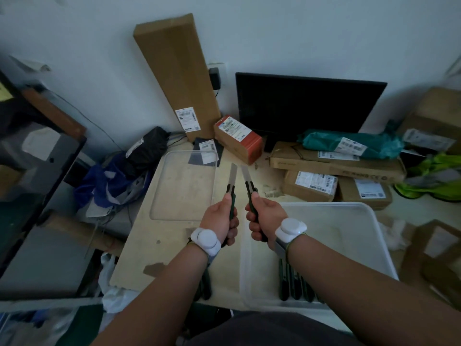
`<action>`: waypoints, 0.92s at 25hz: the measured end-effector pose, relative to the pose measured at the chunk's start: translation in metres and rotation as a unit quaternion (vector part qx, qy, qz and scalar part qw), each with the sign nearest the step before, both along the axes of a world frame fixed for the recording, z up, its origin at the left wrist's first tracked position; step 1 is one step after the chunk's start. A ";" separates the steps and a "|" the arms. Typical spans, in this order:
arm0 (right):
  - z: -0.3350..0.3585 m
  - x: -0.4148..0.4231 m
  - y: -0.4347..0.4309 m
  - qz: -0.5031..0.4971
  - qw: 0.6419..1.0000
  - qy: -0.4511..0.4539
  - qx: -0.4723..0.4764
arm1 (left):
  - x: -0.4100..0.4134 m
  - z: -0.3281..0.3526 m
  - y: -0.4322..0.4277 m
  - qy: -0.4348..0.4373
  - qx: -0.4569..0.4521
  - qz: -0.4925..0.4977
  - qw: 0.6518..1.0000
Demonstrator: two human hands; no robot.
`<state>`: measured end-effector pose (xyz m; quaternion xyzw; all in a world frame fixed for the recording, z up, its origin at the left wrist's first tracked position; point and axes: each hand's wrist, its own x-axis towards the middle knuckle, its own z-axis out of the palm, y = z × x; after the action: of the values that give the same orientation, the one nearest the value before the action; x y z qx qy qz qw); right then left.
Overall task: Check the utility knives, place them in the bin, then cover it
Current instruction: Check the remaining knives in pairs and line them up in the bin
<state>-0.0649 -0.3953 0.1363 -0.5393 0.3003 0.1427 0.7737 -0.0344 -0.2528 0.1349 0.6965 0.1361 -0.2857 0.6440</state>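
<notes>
My left hand [220, 219] grips a dark green utility knife [232, 181] with its blade pushed far out, pointing away from me. My right hand [264, 218] holds a second green utility knife [248, 182], blade also extended, the two blades almost meeting at the tips. Both are held above the worn table [154, 236]. A translucent white bin [359, 221] sits at the right front, with several green knives [294, 285] lying in it under my right forearm. More green knives [205, 285] lie on the table beneath my left forearm. The clear lid [184, 186] lies flat at the left.
Behind the table stand a tall cardboard box [177, 76], a red-sided carton [238, 138] and a black monitor [306, 106]. Labelled parcels [331, 168] and a teal bag [349, 143] pile at the right. Blue and black bags [124, 176] and a dark cabinet [37, 171] crowd the left.
</notes>
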 end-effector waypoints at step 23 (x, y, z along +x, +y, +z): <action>-0.021 -0.069 -0.120 -0.129 0.990 0.027 -0.043 | -0.036 -0.032 -0.108 0.018 -0.094 -0.031 0.995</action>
<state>-0.1334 -0.5157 0.1155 -0.5251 0.3937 0.0433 0.7533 -0.0704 -0.3611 0.1027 0.6316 0.0990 -0.3296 0.6947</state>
